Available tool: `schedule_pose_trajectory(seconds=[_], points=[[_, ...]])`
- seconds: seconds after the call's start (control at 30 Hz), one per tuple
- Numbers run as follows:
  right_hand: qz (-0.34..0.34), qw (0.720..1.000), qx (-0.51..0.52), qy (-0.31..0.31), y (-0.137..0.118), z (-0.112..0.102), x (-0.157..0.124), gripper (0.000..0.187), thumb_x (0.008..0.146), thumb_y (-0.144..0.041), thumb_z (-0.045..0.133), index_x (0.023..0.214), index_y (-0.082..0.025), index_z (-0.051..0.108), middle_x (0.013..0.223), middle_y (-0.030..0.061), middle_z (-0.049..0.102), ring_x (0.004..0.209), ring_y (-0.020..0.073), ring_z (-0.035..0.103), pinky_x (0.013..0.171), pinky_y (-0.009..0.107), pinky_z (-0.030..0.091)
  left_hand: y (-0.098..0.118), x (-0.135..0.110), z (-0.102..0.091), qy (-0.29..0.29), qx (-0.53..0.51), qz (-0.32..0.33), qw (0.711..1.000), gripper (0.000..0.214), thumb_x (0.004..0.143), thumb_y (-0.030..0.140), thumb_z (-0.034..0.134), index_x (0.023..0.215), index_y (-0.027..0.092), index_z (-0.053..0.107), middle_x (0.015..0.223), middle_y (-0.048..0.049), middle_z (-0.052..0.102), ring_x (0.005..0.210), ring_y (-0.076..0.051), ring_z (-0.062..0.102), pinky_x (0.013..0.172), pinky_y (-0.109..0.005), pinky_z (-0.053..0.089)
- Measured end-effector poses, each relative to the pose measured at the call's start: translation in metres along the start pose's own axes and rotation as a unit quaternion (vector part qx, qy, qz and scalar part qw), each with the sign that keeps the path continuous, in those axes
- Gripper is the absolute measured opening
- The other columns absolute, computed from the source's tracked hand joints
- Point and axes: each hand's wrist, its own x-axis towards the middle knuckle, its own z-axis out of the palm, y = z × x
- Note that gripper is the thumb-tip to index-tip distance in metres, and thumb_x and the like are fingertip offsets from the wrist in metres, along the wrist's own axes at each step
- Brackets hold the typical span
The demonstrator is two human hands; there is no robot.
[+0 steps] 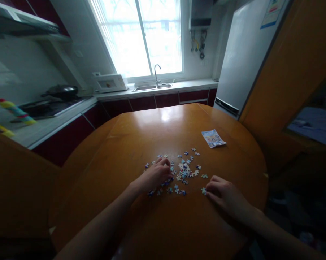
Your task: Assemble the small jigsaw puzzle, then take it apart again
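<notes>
Jigsaw puzzle pieces [185,169], mostly pale, blue and purple, lie scattered in a loose heap on the wooden table [141,141]. My left hand [159,172] is over the left part of the heap, its fingers curled inward and closed. What its fingertips hold, if anything, is hidden. To the right of the heap, my right hand [224,192] has its fingers pinched together at the edge of a single light jigsaw piece [203,191]. Another loose jigsaw piece [204,176] lies just beyond the right fingers.
A small printed picture sheet [213,138] lies on the table beyond my right hand. Past the table are a counter with a sink [152,87], a microwave [110,83], a stove with a wok [62,91], and a refrigerator [246,54] at the right.
</notes>
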Motion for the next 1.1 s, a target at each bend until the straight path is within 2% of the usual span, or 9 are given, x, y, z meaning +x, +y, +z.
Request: schedule_pose_trajectory(seconds=[0.1,0.23,0.43,0.53,0.7,0.8,0.9,1.1], points=[[-0.021,1.0,0.001,0.008,-0.005,0.005,0.003,0.015,0.095,-0.026,0.056,0.088,-0.021,0.07,0.094,0.0054,0.064,0.084,0.0187,0.062,0.076,0.03,0.046,0.001,0.0,0.002,0.002,0.0,0.007,1.0,0.015,0.094,0.03,0.063,0.084,0.02,0.069,0.11,-0.0057,0.058,0.106,-0.022,0.048,0.094,-0.032,0.043],[-0.04,0.999,-0.003,0.006,-0.007,0.008,0.008,0.016,0.095,-0.025,0.056,0.089,-0.022,0.071,0.095,0.0061,0.064,0.085,0.0193,0.062,0.076,0.031,0.046,-0.001,-0.001,0.0,0.015,0.002,0.012,1.0,0.023,0.097,0.035,0.06,0.082,0.019,0.07,0.107,-0.0057,0.058,0.104,-0.02,0.049,0.093,-0.031,0.042],[-0.049,0.998,0.032,-0.004,-0.006,0.007,0.01,0.014,0.093,-0.026,0.06,0.087,-0.021,0.072,0.096,0.0056,0.065,0.088,0.0188,0.061,0.078,0.031,0.047,0.003,-0.001,-0.003,-0.008,-0.027,0.024,0.999,0.007,0.085,0.03,0.077,0.084,0.023,0.074,0.108,-0.0037,0.057,0.107,-0.021,0.05,0.094,-0.03,0.042],[-0.058,0.997,0.049,-0.007,-0.004,0.001,0.017,0.014,0.092,-0.027,0.062,0.083,-0.02,0.072,0.094,0.0049,0.065,0.088,0.0183,0.061,0.077,0.03,0.046,0.009,0.0,-0.002,-0.011,-0.043,0.036,0.998,0.01,0.087,0.031,0.075,0.084,0.021,0.073,0.106,-0.0045,0.058,0.106,-0.02,0.051,0.092,-0.03,0.043],[-0.064,0.997,0.04,-0.014,0.001,-0.014,0.035,0.013,0.089,-0.019,0.063,0.079,-0.019,0.071,0.091,0.0047,0.066,0.083,0.0171,0.061,0.074,0.028,0.046,0.008,0.004,0.007,0.062,-0.01,0.027,0.998,0.013,0.094,0.032,0.066,0.091,0.023,0.075,0.105,-0.0058,0.058,0.102,-0.021,0.05,0.09,-0.032,0.043],[-0.06,0.998,0.016,0.017,0.004,-0.018,0.045,0.014,0.089,-0.017,0.061,0.085,-0.019,0.074,0.091,0.0053,0.066,0.083,0.0176,0.061,0.074,0.029,0.046,0.007,0.006,0.016,0.082,0.027,0.05,0.995,0.013,0.093,0.034,0.067,0.101,0.03,0.077,0.107,-0.0053,0.058,0.1,-0.021,0.049,0.088,-0.033,0.043],[-0.073,0.996,-0.034,0.042,0.005,-0.015,0.053,0.018,0.09,-0.017,0.06,0.093,-0.022,0.076,0.096,0.0063,0.066,0.088,0.0194,0.061,0.077,0.03,0.046,0.007,0.006,0.02,0.072,0.055,0.066,0.994,0.013,0.093,0.035,0.067,0.1,0.033,0.078,0.107,-0.005,0.058,0.102,-0.022,0.048,0.088,-0.033,0.043],[-0.099,0.989,-0.108,0.036,0.006,-0.004,0.064,0.018,0.091,-0.018,0.059,0.092,-0.023,0.076,0.098,0.0068,0.065,0.089,0.0195,0.06,0.076,0.03,0.046,0.001,0.001,0.004,0.045,0.059,0.049,0.996,0.01,0.089,0.038,0.072,0.087,0.03,0.079,0.109,-0.0044,0.059,0.101,-0.021,0.049,0.085,-0.032,0.044]])
